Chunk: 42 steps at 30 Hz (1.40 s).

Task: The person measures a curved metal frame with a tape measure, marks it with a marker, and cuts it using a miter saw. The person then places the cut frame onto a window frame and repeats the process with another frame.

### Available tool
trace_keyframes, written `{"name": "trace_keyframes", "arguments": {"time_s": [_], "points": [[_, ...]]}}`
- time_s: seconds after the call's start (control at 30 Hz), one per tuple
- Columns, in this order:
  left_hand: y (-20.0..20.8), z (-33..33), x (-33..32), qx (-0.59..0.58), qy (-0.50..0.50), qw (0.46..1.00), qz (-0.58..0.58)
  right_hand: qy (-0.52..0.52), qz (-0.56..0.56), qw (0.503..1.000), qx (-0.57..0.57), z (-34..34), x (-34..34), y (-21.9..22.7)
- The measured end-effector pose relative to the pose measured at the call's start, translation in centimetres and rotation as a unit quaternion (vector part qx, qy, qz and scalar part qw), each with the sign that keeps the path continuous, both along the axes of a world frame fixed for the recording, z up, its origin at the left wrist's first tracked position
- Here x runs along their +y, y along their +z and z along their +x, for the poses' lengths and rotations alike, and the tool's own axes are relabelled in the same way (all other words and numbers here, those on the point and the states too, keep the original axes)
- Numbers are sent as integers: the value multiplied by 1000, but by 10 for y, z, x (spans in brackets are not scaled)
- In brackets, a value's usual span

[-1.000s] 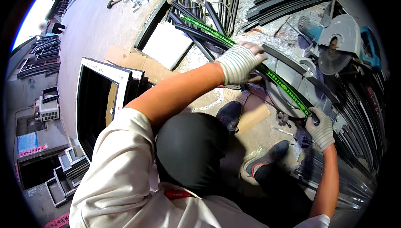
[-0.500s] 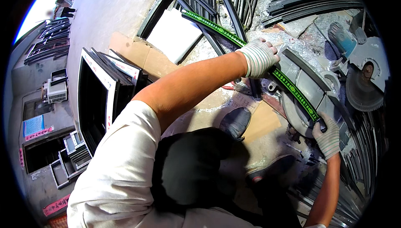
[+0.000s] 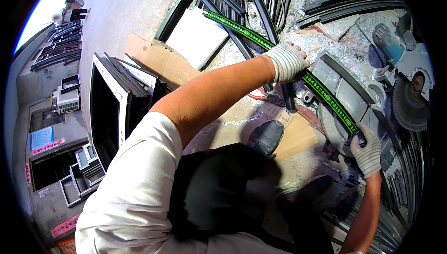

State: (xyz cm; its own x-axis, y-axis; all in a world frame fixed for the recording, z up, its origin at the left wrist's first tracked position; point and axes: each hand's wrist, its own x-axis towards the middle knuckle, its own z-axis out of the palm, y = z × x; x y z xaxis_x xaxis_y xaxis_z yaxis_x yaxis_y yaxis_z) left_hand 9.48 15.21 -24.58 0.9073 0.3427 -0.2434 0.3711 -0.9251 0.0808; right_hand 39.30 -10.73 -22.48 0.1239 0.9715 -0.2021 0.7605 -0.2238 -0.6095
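Observation:
A bright green tape measure (image 3: 328,96) is pulled out in a long slant from the upper middle down to the right. My left hand (image 3: 287,62), in a striped white knit glove, is closed over the blade partway along. At the blade's lower end, my right hand (image 3: 368,151), gloved alike, has its fingers wrapped round a small dark piece, mostly hidden by the glove. The blade's far end lies by a white panel (image 3: 195,37). Dark edging runs along the blade; whether it belongs to a bar beneath is unclear. Under the hands is a grey round saw base (image 3: 342,93).
A cutting saw with a toothed disc (image 3: 409,103) and blue motor (image 3: 390,44) stands right. Dark metal profiles (image 3: 351,3) lie at upper right, more (image 3: 412,165) at lower right. Stacked frames (image 3: 109,96) lean left, near cardboard (image 3: 158,61). My shoe (image 3: 265,137) is below.
Both hands keep their hold on the tape measure. The surroundings have shifted slightly in the picture, the saw a little to the right and down.

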Motion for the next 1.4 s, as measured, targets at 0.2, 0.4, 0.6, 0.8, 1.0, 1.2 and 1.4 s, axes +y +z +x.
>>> {"name": "trace_keyframes", "arguments": {"time_s": [0.2,0.4,0.6,0.8,1.0,1.2,1.4], "points": [[-10,-2,1,-22,1,1000,-11,-12,-14,1000,-13,0,-1,-3],[-5,-1,1,-15,18,999,-30,0,-9,1000,-15,0,3,-2],[-9,-4,3,-15,26,999,-31,-4,-33,999,-6,-6,6,2],[-11,0,4,11,21,999,-43,-2,-29,999,-27,-2,-2,-4],[-13,-3,3,-20,26,998,-50,60,65,993,-74,4,-5,-20],[-17,-4,-1,-78,6,997,-4,-50,-79,993,-67,-11,12,-5],[-21,-8,-3,-92,1,996,-15,-107,-173,972,-115,-27,21,-2]]}}
